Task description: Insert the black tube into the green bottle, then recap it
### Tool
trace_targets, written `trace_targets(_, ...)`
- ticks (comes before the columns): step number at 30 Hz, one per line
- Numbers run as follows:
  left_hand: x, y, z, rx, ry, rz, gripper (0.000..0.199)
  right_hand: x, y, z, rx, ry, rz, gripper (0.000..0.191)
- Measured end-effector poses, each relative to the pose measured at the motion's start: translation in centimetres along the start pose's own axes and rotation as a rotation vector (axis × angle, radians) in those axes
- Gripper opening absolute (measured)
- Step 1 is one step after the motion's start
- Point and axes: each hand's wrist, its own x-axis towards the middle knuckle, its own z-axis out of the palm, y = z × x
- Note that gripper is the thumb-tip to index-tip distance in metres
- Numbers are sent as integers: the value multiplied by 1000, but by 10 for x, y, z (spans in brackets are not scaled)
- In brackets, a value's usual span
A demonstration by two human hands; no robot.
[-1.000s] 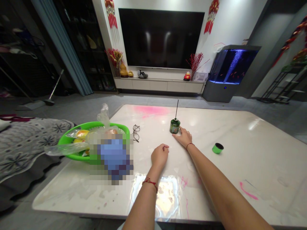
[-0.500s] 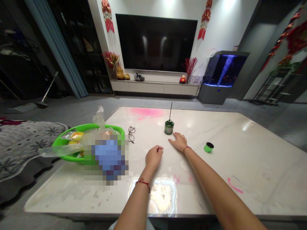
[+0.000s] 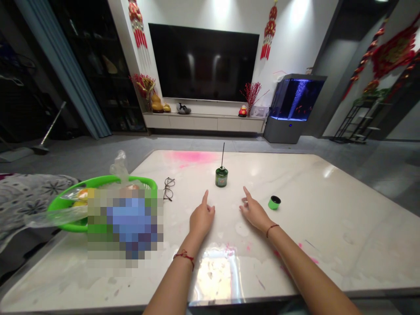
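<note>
A dark green glass bottle [image 3: 221,178] with one thin black stick [image 3: 223,154] rising from its neck stands upright on the pale table, like a reed diffuser. Nearer to me and to its left, my left hand [image 3: 201,218] holds nothing; its index finger points forward and the thumb stands apart. On the bottle's right side my right hand [image 3: 255,213] is also free, index finger stretched out and the other fingers loosely bent. Neither hand touches the bottle. A small green cap with a black inside [image 3: 274,202] lies to the right of my right hand.
Folded-out eyeglasses [image 3: 168,189] lie left of the bottle. A green basket [image 3: 54,205] with plastic-wrapped items stands at the table's left, partly covered by a blurred patch. The white tabletop [image 3: 331,218] has pink stains. Beyond are a television [image 3: 203,61] and a fish tank [image 3: 297,100].
My right hand has drawn back from beside the bottle toward me. My left hand has stretched out its index finger. The view has shifted slightly right; bottle and cap stay put.
</note>
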Motion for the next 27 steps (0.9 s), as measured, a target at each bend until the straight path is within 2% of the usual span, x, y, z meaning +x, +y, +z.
trace_targets(5,-1,7,-1,115,-12,106,77,0,-16,-6,-363,42,-99,84)
trace_targets(12,-2,12,-2,263,-34,177,69,-1,-20,-8,-439,52,-111,86)
trace_targets(15,-1,9,-2,219,-23,189,68,1,-18,-6,-401,73,-114,71)
trace_targets(18,0,3,-1,114,-14,182,45,4,-15,-2,-365,113,-101,34)
trace_targets(21,3,-3,0,42,15,141,20,13,-15,3,-346,160,-59,32)
trace_targets(24,7,-7,0,-4,30,80,17,35,-21,2,-244,208,-48,27)
trace_targets(27,11,-7,1,-28,17,48,17,71,-32,-7,-66,251,-38,21)
